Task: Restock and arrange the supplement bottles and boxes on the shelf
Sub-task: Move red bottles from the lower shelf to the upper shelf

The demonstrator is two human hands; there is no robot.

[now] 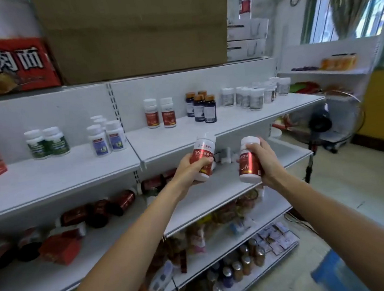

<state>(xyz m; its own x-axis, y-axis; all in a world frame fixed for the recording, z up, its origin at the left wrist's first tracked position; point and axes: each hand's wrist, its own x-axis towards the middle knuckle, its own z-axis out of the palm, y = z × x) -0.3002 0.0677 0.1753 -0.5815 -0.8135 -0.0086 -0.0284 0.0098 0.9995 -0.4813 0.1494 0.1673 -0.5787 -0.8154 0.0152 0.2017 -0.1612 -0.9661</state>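
A left hand (188, 168) curls its fingers round a smooth white plastic bottle (204, 149), cylindrical, with a glossy red label, tilted slightly to the right. A right hand (267, 164) grips a second matching bottle (247, 164) close to upright. Both bottles are held in the air before the front edge of a flat white metal shelf (73, 173). On it, two matching red-labelled bottles (159, 113) stand side by side. Above sits a plain brown cardboard box (131, 30).

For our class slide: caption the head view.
Left hand and right hand each grip a red-label bottle before the matching pair on the shelf.
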